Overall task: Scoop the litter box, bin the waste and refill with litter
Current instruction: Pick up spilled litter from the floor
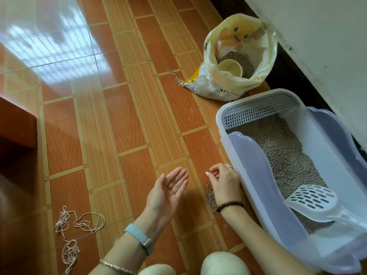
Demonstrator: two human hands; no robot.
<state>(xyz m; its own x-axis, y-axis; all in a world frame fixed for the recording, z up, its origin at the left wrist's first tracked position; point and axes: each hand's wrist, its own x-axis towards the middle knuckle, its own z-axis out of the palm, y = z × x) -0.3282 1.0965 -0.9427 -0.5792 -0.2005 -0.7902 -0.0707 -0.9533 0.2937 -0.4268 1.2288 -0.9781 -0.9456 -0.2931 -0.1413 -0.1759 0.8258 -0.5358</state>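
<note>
A white and lilac litter box (256, 171) stands on the floor at the right, filled with grey litter (284, 149). A white slotted scoop (313, 197) lies in it at the near end. An open litter bag (238, 56) with a cream cup (231, 67) inside sits beyond the box. Spilled pellets (210, 196) lie on the tiles beside the box. My left hand (168, 193) is held palm up, fingers straight, with a pellet or two on it. My right hand (223, 180) hovers over the spilled pellets with fingertips pinched together; whether it holds pellets is too small to tell.
A white wall (317, 46) with a dark skirting runs behind the box and bag. Loose string (79, 225) lies on the tiles at the lower left. A brown furniture corner (15, 124) juts in at the left. Scattered pellets dot the floor near the bag.
</note>
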